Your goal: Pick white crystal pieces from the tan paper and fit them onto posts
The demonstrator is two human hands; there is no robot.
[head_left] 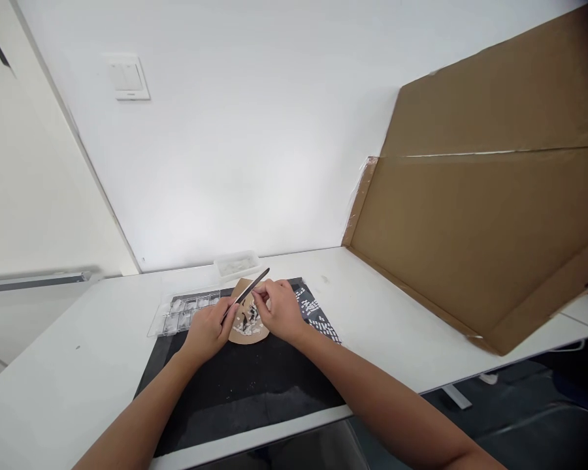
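My left hand [210, 328] is closed around a slim dark stick-like tool [258, 280] that points up and to the right; its exact kind is not clear. Beside the tool's upper part, my right hand [280, 313] has its fingertips pinched together, and whatever is between them is too small to make out. Under both hands lies a rounded tan piece [247, 339] carrying white and black scraps [249, 324]. That piece rests on a black mat [245, 385]. Rows of small white pieces [319, 321] are spread on the mat's right side, partly behind my right hand.
A clear compartment box [169, 323] sits at the mat's left edge. Behind the mat, a shallow translucent tray [238, 264] stands near the wall. A large open cardboard box [480, 222] leans on the right side of the white table [78, 385].
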